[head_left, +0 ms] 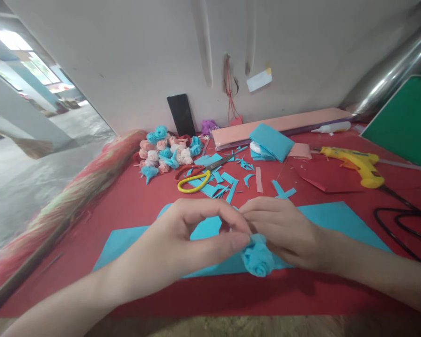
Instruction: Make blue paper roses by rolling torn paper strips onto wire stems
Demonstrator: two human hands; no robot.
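Observation:
A rolled blue paper rose (258, 256) hangs between both hands, its spiral side facing me. My left hand (192, 234) pinches its edge between thumb and index finger. Close against the other side, my right hand (287, 231) has its fingers curled round the back of the rose, and its fingertips are partly hidden. Beneath the hands a wide blue paper sheet (126, 241) lies on the red table cover (143, 299). Scissors with red and yellow handles (194, 185) rest beyond the hands among blue paper scraps (231, 187).
Paper roses (164, 154) are piled at the back left, near a leaning phone (181, 114). Folded blue paper (272, 142) and a pink paper strip (284, 125) lie at the back. A yellow glue gun (358, 164) with a black cord is at the right.

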